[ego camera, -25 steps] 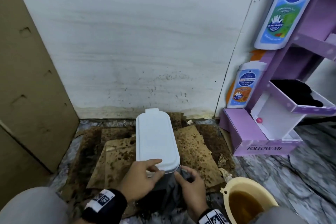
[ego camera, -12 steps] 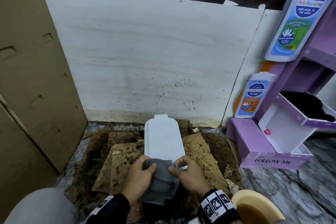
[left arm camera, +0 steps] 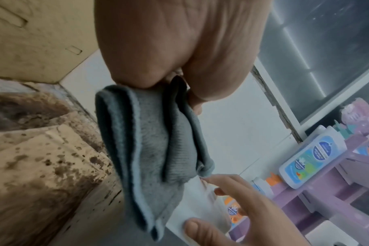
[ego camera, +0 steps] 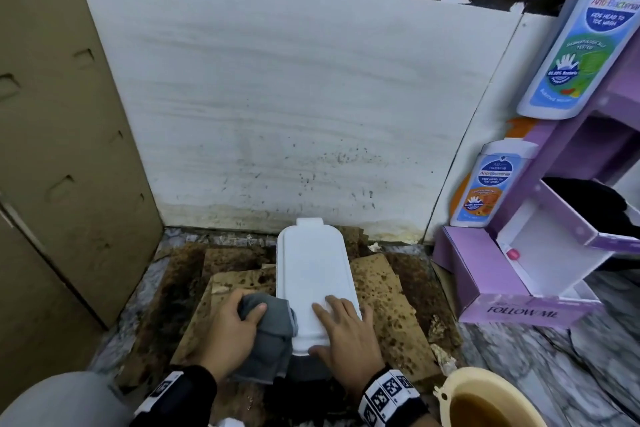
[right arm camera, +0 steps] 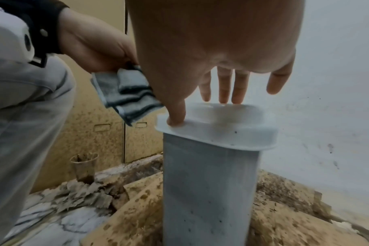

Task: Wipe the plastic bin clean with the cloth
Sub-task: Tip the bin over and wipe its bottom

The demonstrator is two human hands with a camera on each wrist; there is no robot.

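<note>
A tall grey plastic bin [right arm camera: 209, 191] with a white lid [ego camera: 313, 274] stands on stained cardboard by the wall. My right hand [ego camera: 341, 329] lies flat on the near end of the lid [right arm camera: 219, 126], fingers straight and thumb pressed at the rim. My left hand [ego camera: 230, 333] grips a folded grey cloth [ego camera: 272, 340] against the lid's near left edge. In the left wrist view the cloth [left arm camera: 150, 149] hangs from the curled fingers beside the lid's corner. The right wrist view has the cloth [right arm camera: 124, 93] just left of the lid.
Stained cardboard sheets [ego camera: 388, 302] cover the marble floor. A yellow basin [ego camera: 485, 402] of brown water sits at the near right. A purple display stand [ego camera: 519, 274] with wash bottles [ego camera: 485, 184] stands on the right, cardboard panels [ego camera: 62, 149] on the left. A dirty cup [right arm camera: 84, 166] stands by the panels.
Both hands held the cloth at the lid's near end; now the right hand has let go and lies flat on the lid. The left hand holds the cloth alone at the left edge.
</note>
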